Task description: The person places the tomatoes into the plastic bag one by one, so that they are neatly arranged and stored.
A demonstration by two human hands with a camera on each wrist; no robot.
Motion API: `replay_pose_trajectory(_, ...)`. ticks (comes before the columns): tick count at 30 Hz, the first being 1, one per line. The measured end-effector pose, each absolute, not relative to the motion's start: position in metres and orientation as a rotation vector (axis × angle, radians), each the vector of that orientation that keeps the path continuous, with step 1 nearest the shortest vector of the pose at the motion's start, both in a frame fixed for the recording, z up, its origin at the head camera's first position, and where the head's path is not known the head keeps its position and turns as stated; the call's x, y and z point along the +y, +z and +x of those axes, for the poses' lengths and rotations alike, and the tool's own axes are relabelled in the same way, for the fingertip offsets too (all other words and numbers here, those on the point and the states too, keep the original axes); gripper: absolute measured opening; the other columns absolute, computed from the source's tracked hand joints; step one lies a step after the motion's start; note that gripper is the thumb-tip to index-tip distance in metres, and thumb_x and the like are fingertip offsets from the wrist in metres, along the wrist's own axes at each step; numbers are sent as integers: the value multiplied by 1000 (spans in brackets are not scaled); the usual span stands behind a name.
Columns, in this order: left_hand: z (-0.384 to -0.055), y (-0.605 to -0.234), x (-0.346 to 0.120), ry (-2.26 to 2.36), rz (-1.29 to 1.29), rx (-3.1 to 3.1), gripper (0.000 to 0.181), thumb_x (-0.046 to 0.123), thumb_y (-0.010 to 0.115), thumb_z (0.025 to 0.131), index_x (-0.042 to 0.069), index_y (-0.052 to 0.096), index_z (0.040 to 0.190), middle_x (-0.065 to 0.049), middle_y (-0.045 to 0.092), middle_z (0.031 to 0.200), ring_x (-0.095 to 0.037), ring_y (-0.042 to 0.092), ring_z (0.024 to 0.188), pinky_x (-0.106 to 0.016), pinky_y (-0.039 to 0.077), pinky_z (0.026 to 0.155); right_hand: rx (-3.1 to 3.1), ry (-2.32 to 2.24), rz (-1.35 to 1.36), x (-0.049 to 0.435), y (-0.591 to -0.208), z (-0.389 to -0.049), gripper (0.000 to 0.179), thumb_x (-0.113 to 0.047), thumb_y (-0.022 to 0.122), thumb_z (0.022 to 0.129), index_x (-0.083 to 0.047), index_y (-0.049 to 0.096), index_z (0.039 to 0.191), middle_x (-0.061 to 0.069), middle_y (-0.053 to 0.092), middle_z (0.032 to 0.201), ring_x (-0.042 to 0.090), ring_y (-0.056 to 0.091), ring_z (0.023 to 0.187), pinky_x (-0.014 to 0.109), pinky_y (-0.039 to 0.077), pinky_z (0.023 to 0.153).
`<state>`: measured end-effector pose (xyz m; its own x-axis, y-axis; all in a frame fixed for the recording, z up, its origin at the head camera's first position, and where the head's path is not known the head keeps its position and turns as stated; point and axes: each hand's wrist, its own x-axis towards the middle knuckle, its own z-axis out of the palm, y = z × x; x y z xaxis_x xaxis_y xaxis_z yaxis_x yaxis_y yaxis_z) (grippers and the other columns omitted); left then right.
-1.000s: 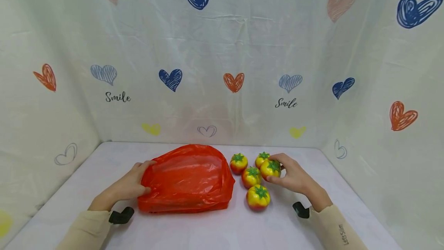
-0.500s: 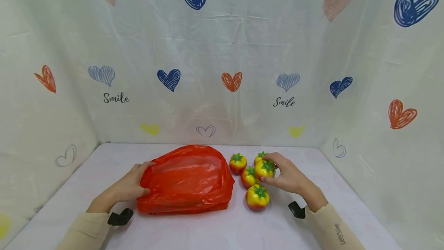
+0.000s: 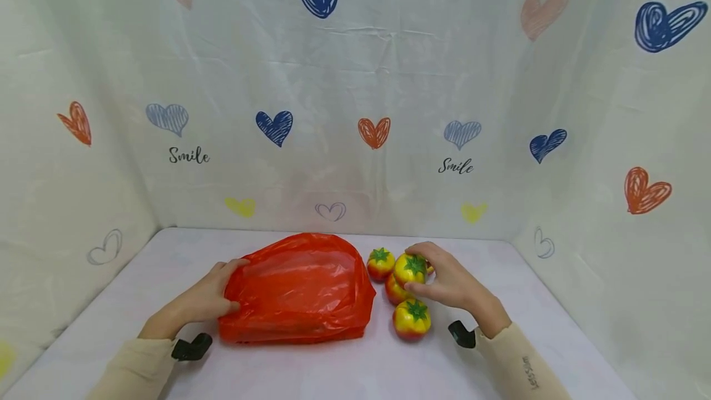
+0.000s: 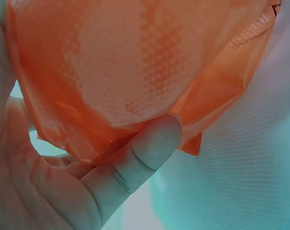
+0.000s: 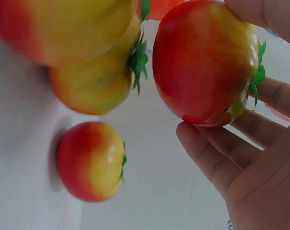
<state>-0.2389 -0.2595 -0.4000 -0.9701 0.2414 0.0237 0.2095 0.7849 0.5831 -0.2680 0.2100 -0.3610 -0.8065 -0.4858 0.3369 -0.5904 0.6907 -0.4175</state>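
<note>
A red plastic bag lies on the table with its mouth held up. My left hand grips its left side; in the left wrist view the thumb presses on the edge of the bag. My right hand holds a yellow-and-red tomato with green leaves, raised above the others. Its fingers and thumb are around that tomato in the right wrist view. Under it, another tomato is partly covered. One more is mostly hidden behind the right hand.
Beside the bag's right edge stands a tomato. Nearer the front is another tomato. The white table is bounded at the back by a curtain printed with hearts. A dark camera sits at the right wrist.
My right hand has moved left toward the bag with the tomato in its grip, passing in front of the tomatoes at the back. The left hand and the bag have stayed in place.
</note>
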Motion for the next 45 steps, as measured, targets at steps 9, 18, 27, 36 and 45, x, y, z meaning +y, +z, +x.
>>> replay_pose_trajectory(9,-238,-398,-258,954,352,2915,79,5,74,71,7,35,139,-20,42,123,-34,48,106,-54,50,81,-2726,746,913,178,-349,-272,56,-38,75,76,-28,54,127,-12,50,130,12,48,118,44,48,93)
replay_pose_trajectory(18,-239,-400,-256,954,345,2917,78,4,73,71,7,35,139,-21,42,122,-34,49,105,-55,50,81,-2737,698,1001,147,-336,-279,55,-38,74,76,-30,53,127,-15,49,128,8,47,114,38,47,93)
replay_pose_trajectory(27,-240,-399,-255,959,338,2910,78,3,72,71,8,35,139,-21,41,123,-35,48,106,-55,50,82,-2727,724,1110,122,-327,-288,55,-42,73,77,-31,53,127,-14,49,128,7,48,110,32,49,89)
replay_pose_trajectory(36,-244,-397,-256,947,322,2904,80,4,73,70,8,34,140,-21,41,123,-35,48,106,-55,50,82,-2745,725,1248,98,-322,-295,60,-44,71,80,-25,51,132,-9,48,130,10,49,110,30,50,88)
replay_pose_trajectory(45,-246,-396,-253,934,308,2908,83,5,75,70,7,34,141,-21,41,124,-35,48,107,-55,50,81,-2790,657,1281,75,-321,-300,62,-44,72,79,-27,50,134,-10,45,134,12,44,118,31,50,88)
